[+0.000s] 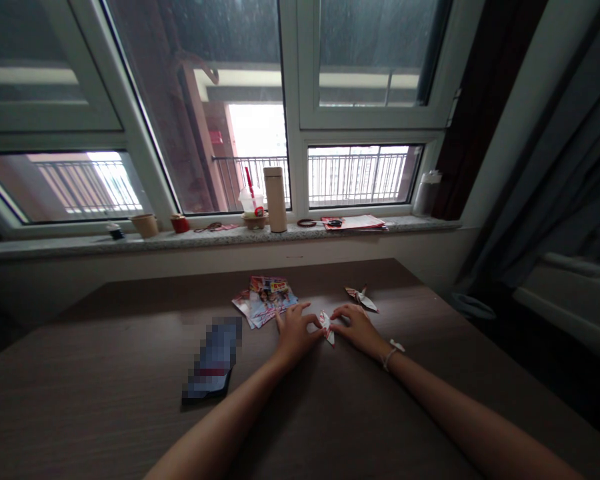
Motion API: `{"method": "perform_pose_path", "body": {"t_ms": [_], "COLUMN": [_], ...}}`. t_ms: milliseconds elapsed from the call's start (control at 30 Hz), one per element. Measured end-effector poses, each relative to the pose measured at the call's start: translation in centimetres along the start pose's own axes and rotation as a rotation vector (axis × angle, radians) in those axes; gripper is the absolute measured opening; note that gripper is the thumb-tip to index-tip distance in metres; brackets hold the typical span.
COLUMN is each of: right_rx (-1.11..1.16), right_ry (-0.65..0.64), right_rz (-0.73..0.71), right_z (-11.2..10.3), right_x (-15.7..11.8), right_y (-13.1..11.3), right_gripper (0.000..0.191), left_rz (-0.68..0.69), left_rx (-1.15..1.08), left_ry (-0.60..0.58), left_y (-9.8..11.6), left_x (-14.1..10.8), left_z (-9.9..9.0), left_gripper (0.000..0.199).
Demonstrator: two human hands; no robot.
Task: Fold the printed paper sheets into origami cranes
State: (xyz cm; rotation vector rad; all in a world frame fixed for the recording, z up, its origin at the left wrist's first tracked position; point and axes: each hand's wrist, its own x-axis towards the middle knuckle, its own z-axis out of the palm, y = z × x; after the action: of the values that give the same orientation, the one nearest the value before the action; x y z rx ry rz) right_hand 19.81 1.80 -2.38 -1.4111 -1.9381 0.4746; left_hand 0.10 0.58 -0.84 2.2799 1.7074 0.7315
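Observation:
A small white and red folded paper (327,327) is between my two hands, just above or on the brown table (130,347). My left hand (297,333) pinches its left side with thumb and index finger. From the right, my right hand (357,328) holds the other side between its fingertips; a bracelet circles that wrist. Behind my right hand lies a folded paper crane (363,298) with spread wings. Several printed sheets (267,300) overlap beyond my left hand, and a phone (213,360) with a blurred screen lies left of my left forearm.
On the stone windowsill (220,239) stand a beige flask (275,200), a plastic cup with a red straw (251,202), a paper cup (144,225), a red container (179,223), scissors on red and white papers (357,222) and a clear bottle (427,193). A grey curtain hangs right.

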Motion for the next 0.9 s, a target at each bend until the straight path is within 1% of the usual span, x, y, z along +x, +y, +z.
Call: {"method": "perform_pose_path", "body": {"t_ms": [67,100,167,300,367,467,533,633,733,800,900], "right_rx": [-0.030,-0.040,-0.050,-0.033,0.007,0.107,0.190,0.305,0.371,0.395,0.434], "right_ry": [-0.001,-0.012,-0.037,-0.040,-0.019,0.004,-0.015,-0.052,-0.033,0.000,0.042], "right_rz": [0.027,0.034,0.039,0.046,0.047,0.035,0.020,0.007,0.022,0.042,0.050], "right_z": [0.11,0.11,0.05,-0.07,-0.07,-0.01,0.06,0.19,0.33,0.42,0.58], "right_x": [0.04,0.05,0.06,0.04,0.02,0.01,0.00,-0.03,0.02,0.13,0.35], "right_y": [0.04,0.05,0.05,-0.05,-0.13,-0.28,-0.38,-0.46,-0.41,-0.33,-0.13], "right_gripper": [0.030,0.033,0.030,0.025,0.026,0.026,0.026,0.026,0.024,0.023,0.023], "left_rz": [-0.050,-0.077,-0.124,-0.142,-0.126,-0.115,-0.110,-0.097,-0.123,-0.144,-0.143], "left_rx": [-0.009,-0.009,-0.011,-0.052,-0.078,-0.110,-0.130,-0.151,-0.154,-0.146,-0.149], "left_ry": [0.022,0.034,0.044,0.011,0.007,0.046,0.073,0.083,0.097,0.083,0.024], "left_y": [0.26,0.35,0.46,0.63,0.72,0.84,0.86,0.79,0.62,0.52,0.52], "left_x": [-0.09,-0.13,-0.16,-0.10,-0.07,-0.10,-0.14,-0.17,-0.09,0.03,0.26], "left_z": [0.01,0.00,-0.02,0.06,0.08,0.04,-0.02,-0.02,0.17,0.34,0.42], "left_gripper": [0.019,0.022,0.026,0.019,0.016,0.018,0.020,0.021,0.025,0.022,0.017]}}
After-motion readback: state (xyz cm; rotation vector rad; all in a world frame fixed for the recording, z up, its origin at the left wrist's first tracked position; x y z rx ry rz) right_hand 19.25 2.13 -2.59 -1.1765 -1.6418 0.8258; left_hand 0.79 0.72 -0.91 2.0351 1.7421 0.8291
